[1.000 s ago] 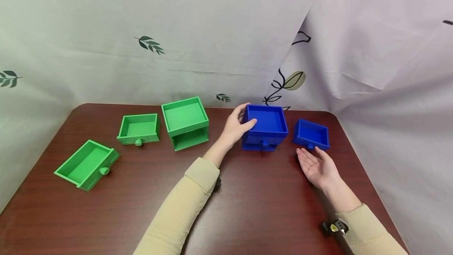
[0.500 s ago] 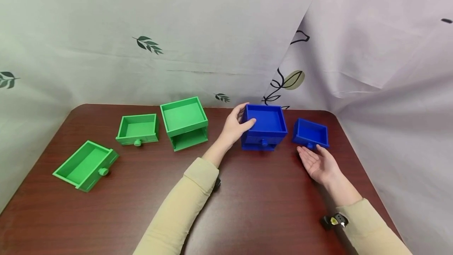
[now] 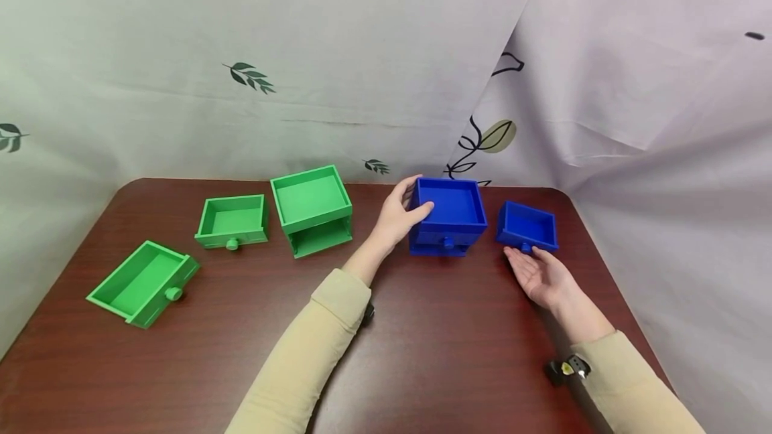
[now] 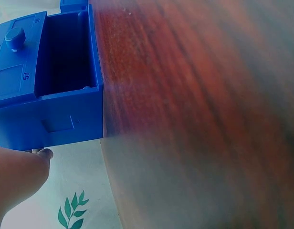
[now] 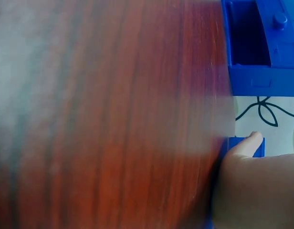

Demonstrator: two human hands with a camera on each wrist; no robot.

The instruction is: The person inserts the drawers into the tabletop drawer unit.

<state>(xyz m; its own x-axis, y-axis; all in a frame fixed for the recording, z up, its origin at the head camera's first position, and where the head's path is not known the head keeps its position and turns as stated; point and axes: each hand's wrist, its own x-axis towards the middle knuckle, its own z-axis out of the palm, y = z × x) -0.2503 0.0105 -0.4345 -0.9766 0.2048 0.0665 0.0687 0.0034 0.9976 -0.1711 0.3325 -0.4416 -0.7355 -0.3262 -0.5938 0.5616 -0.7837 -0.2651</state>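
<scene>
Edging slightly closer than a second ago, the right hand (image 3: 543,281) is reaching palm up, fingers extended and thumb apart, at the front of the blue drawer (image 3: 529,225), which is lying just right of the blue cabinet (image 3: 451,225); I cannot tell whether it is touching. The left hand (image 3: 398,214) is gripping the blue cabinet's left side, thumb over its rim. Behind the blue cabinet, the table's (image 3: 458,340) back edge is running close; before it, wide tabletop is stretching; left of it, the green case (image 3: 310,198) is standing apart.
</scene>
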